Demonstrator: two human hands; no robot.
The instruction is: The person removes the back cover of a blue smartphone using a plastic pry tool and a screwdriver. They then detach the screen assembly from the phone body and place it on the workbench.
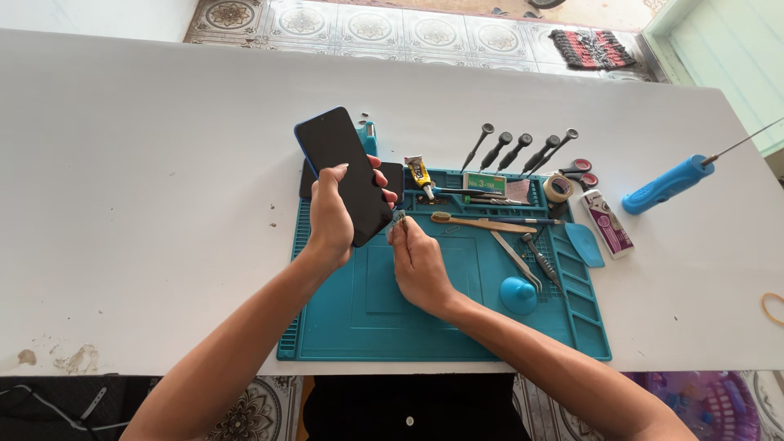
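My left hand [333, 219] grips a dark smartphone [343, 159] with a blue edge, holding it tilted above the teal work mat [367, 318]. My right hand [420, 263] pinches a small grey tool [397, 219] against the phone's lower right edge. A second dark flat part [395, 175] lies on the mat behind the phone, mostly hidden by it.
On the mat lie a glue tube [420, 175], a wooden toothbrush [482, 222], tweezers [516, 260], a blue suction cup [518, 294] and a blue pick [585, 243]. Several screwdrivers [518, 149] rest beyond it. A blue-handled tool [668, 184] and a rubber band [772, 307] lie at right.
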